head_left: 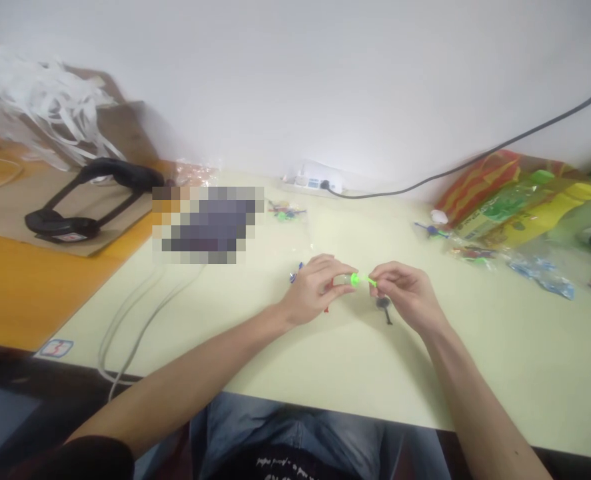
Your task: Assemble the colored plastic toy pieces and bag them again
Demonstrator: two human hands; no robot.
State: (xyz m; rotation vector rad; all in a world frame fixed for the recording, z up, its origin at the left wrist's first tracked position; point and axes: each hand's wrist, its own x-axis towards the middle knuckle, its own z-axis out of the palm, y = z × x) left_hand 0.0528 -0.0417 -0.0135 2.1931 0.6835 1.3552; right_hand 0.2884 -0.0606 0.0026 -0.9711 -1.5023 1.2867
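Between the thumb and fingers of my left hand is a small clear plastic piece with a bright green end. My right hand pinches a thin green stem that lines up with that end; whether the two are joined I cannot tell. Just below my right fingers, a small black plastic piece lies on the table. Partly hidden by my left hand are a blue piece behind it and a red piece beneath it.
Small bagged coloured parts lie at the back. Bottles and clear packets are on the right. A black cable runs to a power strip by the wall. A black-framed object and white straps are left.
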